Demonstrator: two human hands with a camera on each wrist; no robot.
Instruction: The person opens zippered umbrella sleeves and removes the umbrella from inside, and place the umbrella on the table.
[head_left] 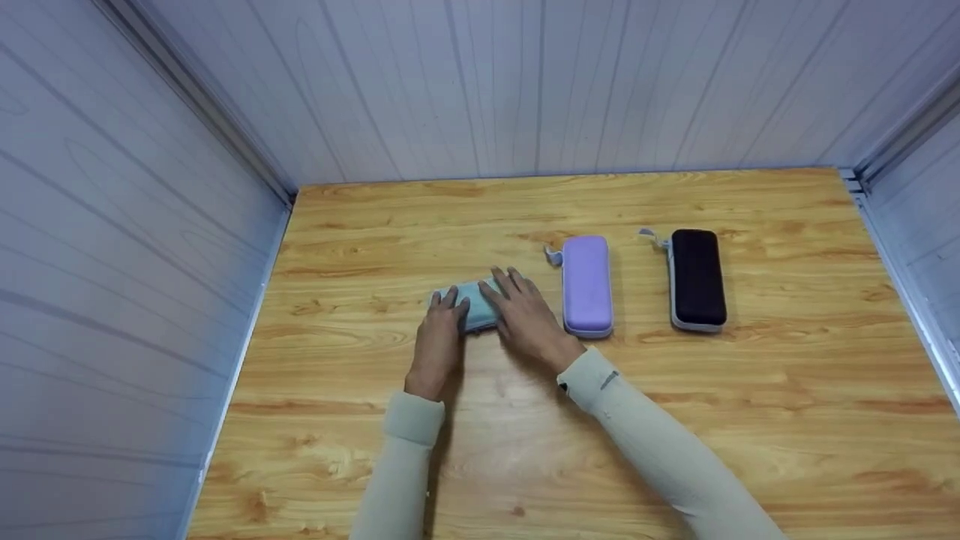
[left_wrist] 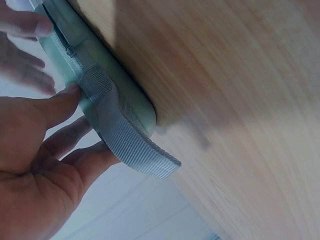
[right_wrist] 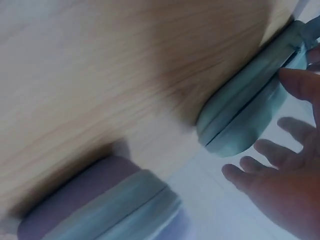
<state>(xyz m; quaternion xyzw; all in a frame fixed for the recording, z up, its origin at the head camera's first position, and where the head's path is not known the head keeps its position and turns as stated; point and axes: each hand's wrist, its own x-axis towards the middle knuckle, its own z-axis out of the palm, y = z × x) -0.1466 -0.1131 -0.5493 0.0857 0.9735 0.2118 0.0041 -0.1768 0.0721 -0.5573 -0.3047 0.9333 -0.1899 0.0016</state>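
Observation:
A mint-green zipper case (head_left: pixel 477 304) lies crosswise on the wooden table under both hands. My left hand (head_left: pixel 438 341) holds its left end, the thumb on the zipper side and the other fingers round the far side. The grey webbing strap (left_wrist: pixel 135 145) sticks out at that end, near the zipper pull (left_wrist: pixel 70 50). A dark gap runs along the zipper line. My right hand (head_left: pixel 529 319) is at the case's right part, its thumb (right_wrist: pixel 297 82) at the zipper edge and its other fingers spread and loose beside the lid.
To the right of the hands a purple case (head_left: pixel 587 283) lies lengthwise, close to the right wrist. Farther right is a black case (head_left: pixel 697 277) with a pale strap. Pale panel walls (head_left: pixel 495 90) stand behind and at both sides of the table (head_left: pixel 360 247).

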